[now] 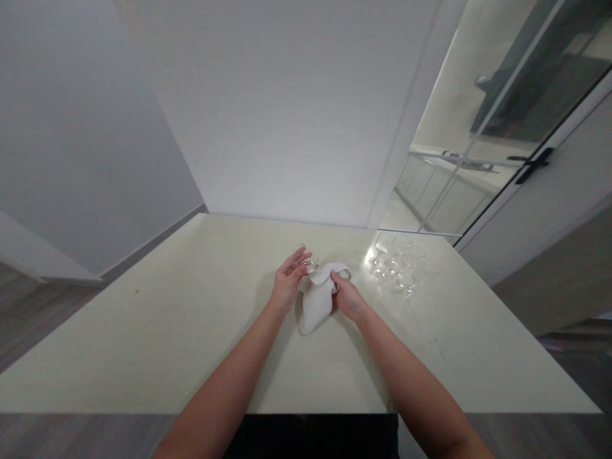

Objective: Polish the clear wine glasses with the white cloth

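Above the middle of the table, my left hand [289, 278] has its fingers closed around a clear glass [312, 264]. Only part of the glass shows, and its full shape cannot be made out. A white cloth [316, 307] is bunched against the glass and drapes down between my hands. My right hand [349, 297] grips the cloth from the right, thumb on top, its other fingers mostly hidden by the fabric. Just to the right of my hands, several clear glass pieces [394, 266] sit in a cluster, too transparent to tell apart.
The pale table [191, 331] spreads out on both sides of my arms. A white wall panel [287, 127] rises at its far edge. On the right stands a glazed door or partition [449, 172] with a black handle [534, 166].
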`<action>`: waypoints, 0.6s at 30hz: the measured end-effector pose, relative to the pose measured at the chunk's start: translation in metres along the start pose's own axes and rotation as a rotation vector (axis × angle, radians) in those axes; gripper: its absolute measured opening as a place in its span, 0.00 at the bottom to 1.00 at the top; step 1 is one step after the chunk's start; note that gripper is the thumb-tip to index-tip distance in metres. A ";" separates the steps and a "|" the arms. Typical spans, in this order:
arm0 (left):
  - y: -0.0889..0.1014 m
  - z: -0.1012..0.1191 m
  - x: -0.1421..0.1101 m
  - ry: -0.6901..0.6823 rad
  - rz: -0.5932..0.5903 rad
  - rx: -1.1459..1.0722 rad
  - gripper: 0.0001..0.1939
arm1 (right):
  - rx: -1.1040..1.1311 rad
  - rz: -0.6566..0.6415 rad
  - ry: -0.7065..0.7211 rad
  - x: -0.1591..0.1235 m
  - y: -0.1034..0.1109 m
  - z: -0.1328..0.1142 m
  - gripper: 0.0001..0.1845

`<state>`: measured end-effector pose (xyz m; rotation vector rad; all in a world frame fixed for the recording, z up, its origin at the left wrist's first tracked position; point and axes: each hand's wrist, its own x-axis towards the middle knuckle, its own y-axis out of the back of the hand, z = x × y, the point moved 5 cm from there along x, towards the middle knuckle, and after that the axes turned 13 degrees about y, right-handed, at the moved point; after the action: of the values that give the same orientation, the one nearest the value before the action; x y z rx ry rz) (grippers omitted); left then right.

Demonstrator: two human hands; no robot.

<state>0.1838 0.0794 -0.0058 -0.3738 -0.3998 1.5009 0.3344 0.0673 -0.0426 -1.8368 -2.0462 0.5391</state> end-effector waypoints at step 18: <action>-0.029 0.026 -0.028 -0.326 -0.028 0.636 0.30 | -0.344 0.224 0.239 0.015 0.034 -0.006 0.21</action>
<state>0.1963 0.0498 0.0303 0.3802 -0.1609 1.5757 0.3651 0.0853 -0.0547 -2.2202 -1.8732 0.0116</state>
